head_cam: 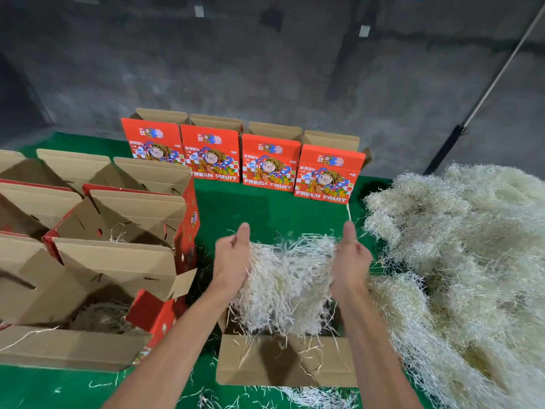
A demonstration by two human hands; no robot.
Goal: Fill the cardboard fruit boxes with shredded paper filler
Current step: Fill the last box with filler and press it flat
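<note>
Both hands grip one bundle of shredded paper filler [287, 278] between them, the left hand [231, 261] and right hand [351, 261] curled round its ends with thumbs up, just above an open cardboard box [283, 364] holding a few strands. Left of the hands stand open boxes [118, 261], the nearest holding a dark nest of filler; beyond the hands four red printed boxes [241, 160] stand in a row. Right of the hands a large filler heap [460, 246] lies on the green counter [265, 208], before a grey wall [265, 69].
</note>
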